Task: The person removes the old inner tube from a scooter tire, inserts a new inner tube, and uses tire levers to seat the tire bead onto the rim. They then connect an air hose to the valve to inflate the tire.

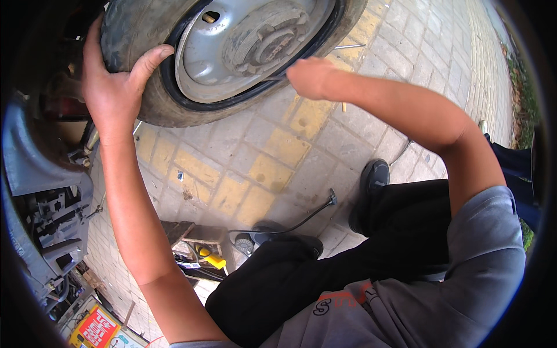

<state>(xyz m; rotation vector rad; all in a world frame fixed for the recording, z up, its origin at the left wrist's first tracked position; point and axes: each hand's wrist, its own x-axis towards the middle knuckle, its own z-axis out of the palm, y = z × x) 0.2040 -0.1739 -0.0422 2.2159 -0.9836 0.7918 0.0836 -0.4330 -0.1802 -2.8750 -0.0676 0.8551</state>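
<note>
A tyre point(159, 114) on a silver steel wheel rim point(204, 71) stands tilted at the top of the head view. A black band, the tyre's bead area, shows around the rim. My left hand point(114, 89) grips the tyre's left side, thumb over the sidewall and fingers around the tread. To the right of the rim, my right hand point(311, 78) is closed in a blurred fist. From it a thin dark tool point(274, 79) reaches to the gap between rim and tyre; its kind is unclear. The tyre's upper part is cut off by the view's edge.
A black hose point(300, 224) with a metal end lies on the paving. Beside my leg, an open box point(213, 235) holds a yellow-handled tool point(211, 256). Vehicle bodywork point(43, 161) stands left. A metal rod point(350, 46) shows beyond the tyre. Another person's dark trousers point(513, 169) appear right.
</note>
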